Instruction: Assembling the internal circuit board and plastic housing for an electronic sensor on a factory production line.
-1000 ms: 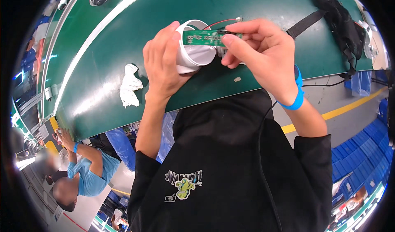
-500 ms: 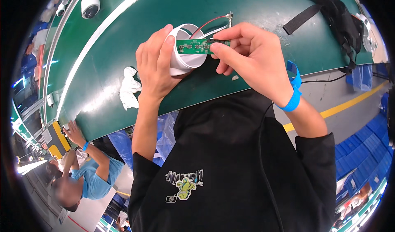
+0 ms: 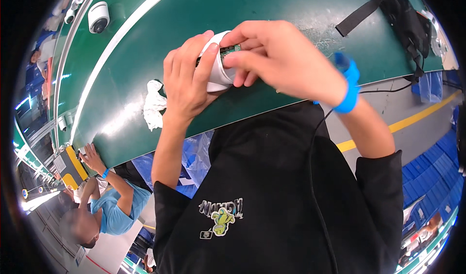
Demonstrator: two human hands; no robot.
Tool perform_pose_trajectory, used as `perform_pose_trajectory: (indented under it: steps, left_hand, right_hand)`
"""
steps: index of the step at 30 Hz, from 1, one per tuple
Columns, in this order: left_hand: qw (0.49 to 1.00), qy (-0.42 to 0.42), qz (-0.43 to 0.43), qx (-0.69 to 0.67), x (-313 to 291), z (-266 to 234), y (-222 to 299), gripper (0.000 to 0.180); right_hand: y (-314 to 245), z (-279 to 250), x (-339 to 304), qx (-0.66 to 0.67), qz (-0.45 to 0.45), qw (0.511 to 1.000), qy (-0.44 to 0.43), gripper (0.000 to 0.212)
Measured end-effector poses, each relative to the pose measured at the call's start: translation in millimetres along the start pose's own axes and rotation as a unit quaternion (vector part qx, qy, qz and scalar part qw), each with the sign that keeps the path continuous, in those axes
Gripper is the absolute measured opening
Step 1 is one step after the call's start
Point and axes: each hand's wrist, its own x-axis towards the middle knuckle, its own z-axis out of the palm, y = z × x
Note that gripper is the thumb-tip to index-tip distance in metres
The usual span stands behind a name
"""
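My left hand (image 3: pixel 187 77) is wrapped round a white cylindrical housing (image 3: pixel 219 83), holding it above the green bench with its opening turned toward my right hand. At that opening, my right hand (image 3: pixel 272 55) pinches a green circuit board (image 3: pixel 228 52). Only a short piece of the board shows between the fingers; the rest is inside the housing or behind my hand. A blue wrist strap (image 3: pixel 348 87) circles my right wrist. The wires and small metal part are hidden.
A crumpled white cloth (image 3: pixel 154 105) lies on the green bench (image 3: pixel 131 80) left of my forearm. Farther left stands a white dome camera (image 3: pixel 99 17). A black bag with a strap (image 3: pixel 359 17) lies at the far right. A person in a blue shirt (image 3: pixel 116 206) sits at the lower left.
My right hand has moved left, pushing the circuit board deeper into the housing. The red wire and metal part that showed behind it are now out of sight.
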Motion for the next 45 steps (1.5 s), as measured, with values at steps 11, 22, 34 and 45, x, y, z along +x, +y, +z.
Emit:
perform_pose_trajectory:
  steps: [11,22,34,45]
  left_hand:
    - [0.968,-0.200,-0.134,-0.065,26.8,-28.3,12.6,0.098]
    - [0.908,-0.325,-0.228,-0.134,43.0,-35.9,7.6,0.094]
    - [0.946,-0.221,-0.208,-0.113,10.7,-35.7,11.1,0.090]
    - [0.970,-0.164,-0.141,-0.112,11.0,-33.0,17.6,0.082]
  right_hand:
    - [-10.0,-41.9,46.6,-0.383,-0.108,0.916,-0.048,0.028]
    - [16.7,-68.1,99.1,-0.333,-0.002,0.911,-0.243,0.048]
    - [-16.8,-56.8,77.8,-0.189,-0.141,0.969,-0.076,0.022]
    - [0.5,-13.4,-13.9,-0.099,-0.250,0.955,0.128,0.018]
